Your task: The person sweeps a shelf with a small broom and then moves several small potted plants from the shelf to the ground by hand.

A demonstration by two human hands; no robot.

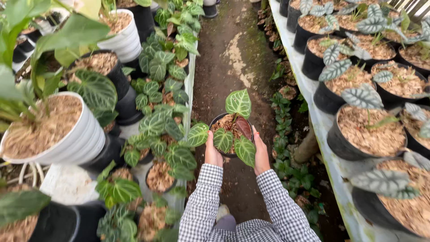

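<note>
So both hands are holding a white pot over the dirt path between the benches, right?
Not quite: the pot is black, not white. The head view shows the left hand and right hand gripping its sides over the dirt path between the benches.

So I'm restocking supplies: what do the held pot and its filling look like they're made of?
The pot, held between the left hand and right hand, looks like thin black plastic with a dull rim. Its filling looks like dry tan wood chips or bark, coarse and flaky.
</note>
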